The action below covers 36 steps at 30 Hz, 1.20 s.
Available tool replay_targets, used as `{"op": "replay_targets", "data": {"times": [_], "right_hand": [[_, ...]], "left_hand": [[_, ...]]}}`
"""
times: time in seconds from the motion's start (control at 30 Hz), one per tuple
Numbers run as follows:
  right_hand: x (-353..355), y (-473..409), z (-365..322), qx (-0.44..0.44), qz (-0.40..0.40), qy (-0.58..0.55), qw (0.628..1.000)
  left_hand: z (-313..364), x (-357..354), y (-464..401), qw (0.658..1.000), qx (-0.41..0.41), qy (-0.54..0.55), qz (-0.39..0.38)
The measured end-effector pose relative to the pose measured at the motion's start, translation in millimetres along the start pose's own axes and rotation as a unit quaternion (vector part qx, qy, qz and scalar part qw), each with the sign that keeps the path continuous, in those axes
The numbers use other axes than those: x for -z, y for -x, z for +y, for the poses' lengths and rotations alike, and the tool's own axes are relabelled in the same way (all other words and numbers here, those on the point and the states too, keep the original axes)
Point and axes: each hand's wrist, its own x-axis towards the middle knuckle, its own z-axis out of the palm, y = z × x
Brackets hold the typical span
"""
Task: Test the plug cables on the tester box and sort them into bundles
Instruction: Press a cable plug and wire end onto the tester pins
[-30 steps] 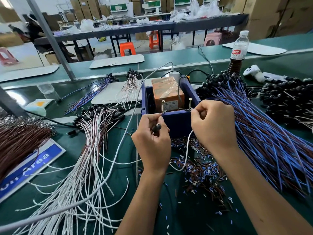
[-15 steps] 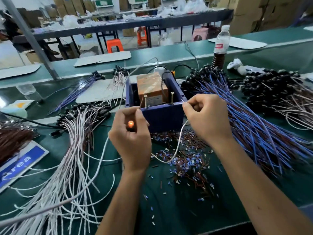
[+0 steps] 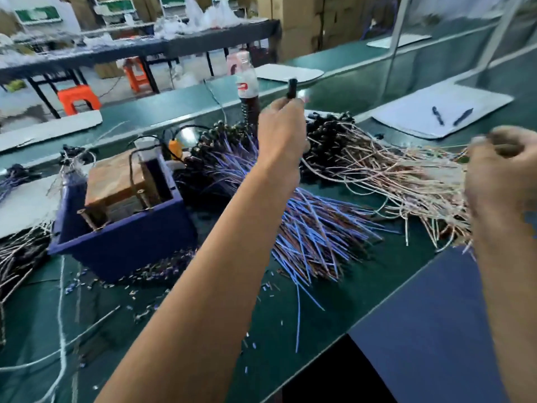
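Black plug [image 3: 291, 88] being pinched in left hand [image 3: 280, 135] fingers, raised well above worktop [image 3: 290, 330], near bottle [image 3: 246, 82]. Right hand [image 3: 498, 170] being kept closed round wire ends over pale pinkish bundle [image 3: 392, 170], blurry though, so exact grip can't be told. Blue tester box [image 3: 122, 245] being left alone, well off to left. Looks like mid-job: big blue-and-brown pile [image 3: 305, 228] and pinkish one lying loose, untied, so plenty of testing and sorting probably left. Stripped insulation bits being scattered all over worktop.
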Motion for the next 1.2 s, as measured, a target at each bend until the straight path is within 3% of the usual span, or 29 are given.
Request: {"op": "replay_targets", "data": {"times": [0.07,0.1,0.17,0.2,0.27,0.33,0.4,0.5,0.73,0.77,0.83,0.93,1.07,1.2], "right_hand": [[13,-26,1,0.076,0.073,0.028,0.994],[13,-30,-5,0.154,0.059,0.041,0.985],[6,-25,-18,0.288,-0.066,0.081,0.952],[3,-19,-24,0.312,-0.146,0.106,0.933],[1,-13,-31,0.304,-0.259,0.138,0.906],[4,-19,-32,0.249,-0.302,0.094,0.915],[11,-33,-31,0.228,-0.287,0.087,0.926],[23,-55,-33,0.288,-0.219,0.139,0.922],[14,-103,-59,0.334,-0.116,0.238,0.905],[-3,-106,-54,0.324,-0.121,0.281,0.895],[-41,-104,-35,0.273,-0.204,0.371,0.864],[-79,-95,-1,0.192,-0.309,0.454,0.813],[-109,-92,12,0.223,-0.24,0.429,0.842],[-146,-83,4,0.193,-0.318,0.405,0.835]], "left_hand": [[-3,-50,-5,0.998,0.036,0.033,-0.05],[-4,-72,-5,0.995,0.053,0.057,-0.068],[-6,-109,-4,0.983,0.084,0.136,-0.094],[-7,-124,-3,0.971,0.1,0.188,-0.109],[-8,-144,-2,0.945,0.113,0.28,-0.126],[-7,-153,-10,0.93,0.113,0.331,-0.116],[-7,-154,-20,0.929,0.118,0.334,-0.105],[-11,-150,-32,0.952,0.105,0.268,-0.102],[-12,-146,-63,0.946,0.103,0.284,-0.115],[-14,-146,-66,0.945,0.114,0.291,-0.099],[-21,-142,-70,0.946,0.149,0.283,-0.054],[-41,-129,-67,0.959,0.196,0.206,-0.005],[-65,-109,-71,0.941,0.277,0.184,0.058],[-84,-102,-62,0.929,0.312,0.188,0.066]]}}
